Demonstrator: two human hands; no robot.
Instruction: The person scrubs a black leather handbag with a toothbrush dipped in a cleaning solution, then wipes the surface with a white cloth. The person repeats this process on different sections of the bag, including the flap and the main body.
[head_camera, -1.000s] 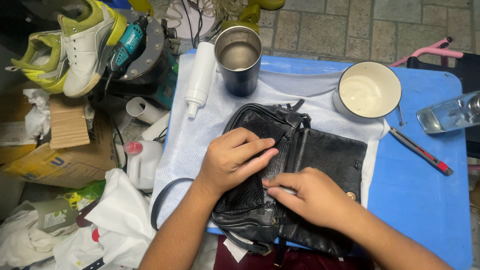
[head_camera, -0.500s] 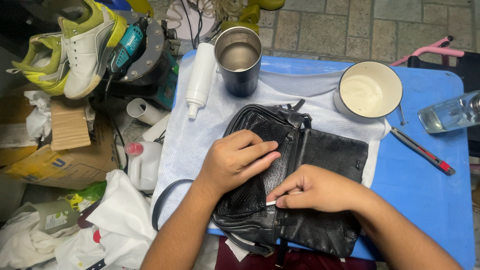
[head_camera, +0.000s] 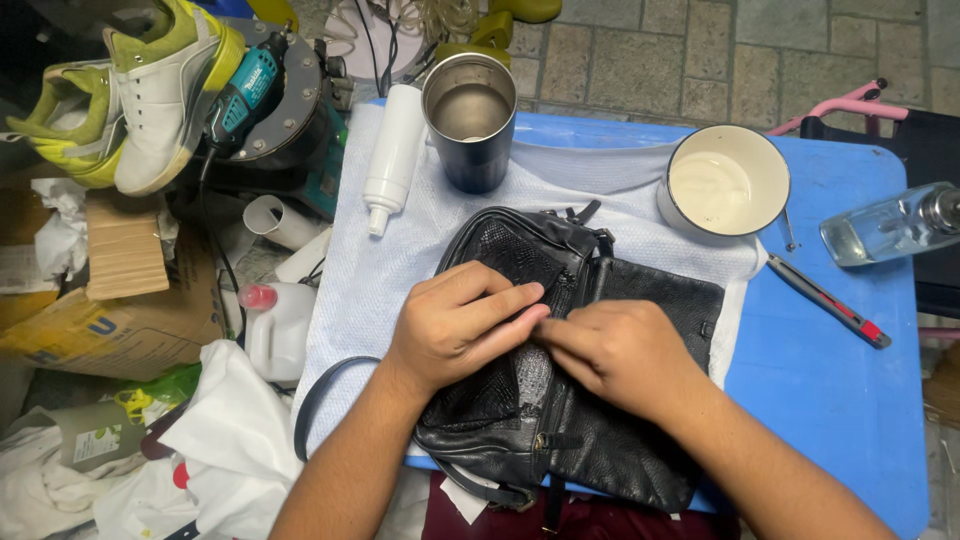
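Head view: both hands rest on the black textured leather shoulder bag on the blue worktop. Left hand lies flat, fingers together; right hand has fingers curled, pinching the bag's seam. White enamel bowl sits at two o'clock.

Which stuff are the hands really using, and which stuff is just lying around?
In use: black leather bag, left hand, right hand, white cloth under the bag.

Just lying about: steel cup, white bottle, white bowl, box cutter, sneakers.
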